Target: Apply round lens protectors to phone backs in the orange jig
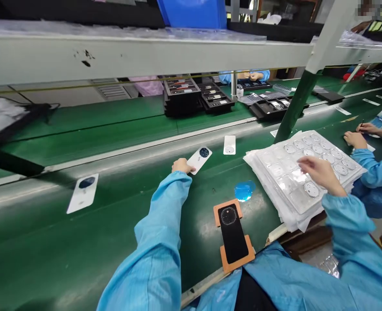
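My left hand (181,165) reaches out over the green belt and grips the lower end of a white phone back cover (197,162), which has a dark round camera area. Over a clear plastic tray (294,201) with round ring-shaped parts in its pockets, my right hand (319,170) has its fingers drawn together; whatever they hold is too small to make out. In front of me a black phone cover (232,237) with a round camera ring lies on an orange fixture (228,266). A blue film piece (244,190) lies between fixture and tray.
More white phone covers lie on the belt, one at left (83,196) and one farther back (229,150). A slanted green-and-white post (296,101) rises behind the tray. Black part boxes (181,97) stand across the belt. A co-worker's hands (356,139) are at right.
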Available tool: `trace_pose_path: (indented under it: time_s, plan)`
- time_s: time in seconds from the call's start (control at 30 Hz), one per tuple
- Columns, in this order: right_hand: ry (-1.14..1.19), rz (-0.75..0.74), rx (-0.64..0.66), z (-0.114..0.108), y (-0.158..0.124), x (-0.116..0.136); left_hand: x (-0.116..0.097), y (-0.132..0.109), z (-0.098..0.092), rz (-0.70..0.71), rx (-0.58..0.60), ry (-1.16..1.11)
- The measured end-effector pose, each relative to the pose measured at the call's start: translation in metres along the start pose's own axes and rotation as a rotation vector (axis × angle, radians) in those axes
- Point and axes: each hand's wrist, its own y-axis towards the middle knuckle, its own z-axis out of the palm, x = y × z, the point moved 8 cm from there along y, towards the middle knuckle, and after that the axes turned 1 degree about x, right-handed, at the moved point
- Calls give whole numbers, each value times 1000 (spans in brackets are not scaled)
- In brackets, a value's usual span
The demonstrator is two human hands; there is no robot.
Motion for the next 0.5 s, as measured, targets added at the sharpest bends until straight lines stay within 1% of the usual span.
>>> trace_pose_path:
  time_s: [0.07, 0.1, 0.13, 0.2, 0.23, 0.3, 0.37, 0.43, 0.5]
  plan:
    - [-100, 75, -255, -17, 39, -28, 0, -7, -12, -4, -47, -17]
    - [-116, 94, -335, -19, 56, -37, 0, -12, -21, 0, -87, -24]
    - [-123, 103, -384, -19, 70, -43, 0, -19, -31, 9, -139, -42]
    - [-98, 102, -410, -13, 93, -51, 2, -37, -57, 42, -269, -163]
    - [-109, 102, -392, -8, 101, -54, 5, -48, -70, 60, -337, -281]
    - [-186, 108, -311, 3, 114, -59, 18, -76, -92, 82, -450, -603]
    - [-271, 111, -186, 15, 123, -65, 37, -103, -103, 72, -511, -925]
    - [-299, 100, -75, 22, 130, -70, 58, -128, -105, 27, -557, -1184]
    - [-287, 69, -6, 25, 136, -70, 78, -148, -95, -71, -548, -1420]
